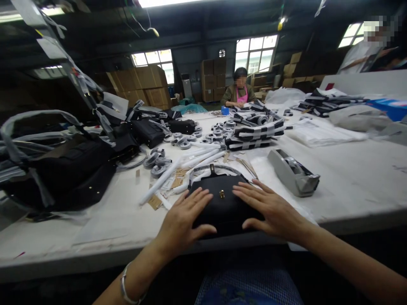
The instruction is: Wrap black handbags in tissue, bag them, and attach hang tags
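Note:
A black handbag (222,212) with a gold clasp lies at the table's front edge, its wrapped handle arching away from me. My left hand (187,216) rests on the bag's left side, fingers stretched out and thumb pointing inward. On the opposite side, my right hand (265,207) lies with fingers spread over the flap, just right of the clasp. Neither hand grips anything. Behind the bag are white wrapped tubes (165,180) and brown card pieces (154,202).
A grey tape dispenser (294,173) stands to the right. Large black bags (63,169) with wrapped handles crowd the left. Coiled wrapped straps (159,163) and stacked black-and-white pieces (254,133) lie farther back. A person (240,91) sits across the table.

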{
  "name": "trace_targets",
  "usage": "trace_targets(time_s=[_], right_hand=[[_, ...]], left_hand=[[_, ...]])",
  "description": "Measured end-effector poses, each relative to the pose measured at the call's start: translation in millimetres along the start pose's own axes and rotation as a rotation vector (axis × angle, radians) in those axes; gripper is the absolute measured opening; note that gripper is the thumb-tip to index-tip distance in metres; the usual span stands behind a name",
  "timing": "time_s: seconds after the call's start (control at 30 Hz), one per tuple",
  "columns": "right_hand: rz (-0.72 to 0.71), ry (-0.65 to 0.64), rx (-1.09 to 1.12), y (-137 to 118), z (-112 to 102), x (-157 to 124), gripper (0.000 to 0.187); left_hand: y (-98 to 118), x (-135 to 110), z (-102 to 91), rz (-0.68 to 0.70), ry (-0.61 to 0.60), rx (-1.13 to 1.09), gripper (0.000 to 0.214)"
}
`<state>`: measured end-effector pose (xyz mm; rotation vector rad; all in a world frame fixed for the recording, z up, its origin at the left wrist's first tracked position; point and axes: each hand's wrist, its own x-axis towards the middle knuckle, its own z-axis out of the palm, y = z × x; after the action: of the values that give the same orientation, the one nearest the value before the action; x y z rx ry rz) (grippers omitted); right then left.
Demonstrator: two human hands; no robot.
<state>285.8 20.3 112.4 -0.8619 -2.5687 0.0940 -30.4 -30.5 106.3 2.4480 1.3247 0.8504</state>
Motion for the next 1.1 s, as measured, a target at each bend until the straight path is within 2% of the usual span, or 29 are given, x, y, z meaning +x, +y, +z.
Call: trace_targets(time_s=[0.07,0.13,0.27,0.37,0.43,0.57,0.77,0.83,0.9,1.0,1.1], right_hand=[[-0.091,-0.095,-0.077,-6.3,9.3,4.6,0.091],[-0.102,-0.132,-0.149,-4.0,20.6,6.9,0.093],[-0.113,-0.169,-0.22,7.1,48.9,-2.4,0.073],[-0.09,-0.174,-0.184,11.2,72.2,-17.9,0.073],[-0.059,-0.162,-0.118,11.6,82.1,-26.4,0.076],[-0.022,-0.18,0.034,8.3,82.5,-32.0,0.068],[0.044,-0.193,0.164,3.8,70.1,-23.4,0.046],[0.048,-0.206,0.236,4.6,62.5,-9.0,0.033],[0.046,-0.212,0.305,5.9,52.5,17.2,0.025],[-0.004,-0.147,0.313,10.6,41.9,77.8,0.026],[-0.094,-0.126,0.225,19.8,47.0,148.9,0.027]], left_hand=[[6.9,6.4,6.3,0.145,-0.149,0.186,0.087],[2.4,9.7,17.0,0.186,-0.208,0.337,0.087],[-20.5,-1.1,45.5,0.252,-0.182,0.488,0.057],[-31.0,-17.1,63.6,0.265,-0.118,0.485,0.057],[-30.7,-24.8,68.7,0.231,-0.131,0.449,0.061],[-17.2,-28.4,68.8,0.148,-0.245,0.364,0.068],[-4.2,-29.3,88.3,0.041,-0.149,0.328,0.068],[-5.0,-30.3,93.5,0.037,-0.127,0.322,0.068],[-5.8,-31.1,94.9,0.035,-0.106,0.32,0.067],[-4.9,-32.5,93.2,0.033,-0.066,0.326,0.066],[-4.1,-34.0,93.0,0.034,-0.023,0.349,0.067]])
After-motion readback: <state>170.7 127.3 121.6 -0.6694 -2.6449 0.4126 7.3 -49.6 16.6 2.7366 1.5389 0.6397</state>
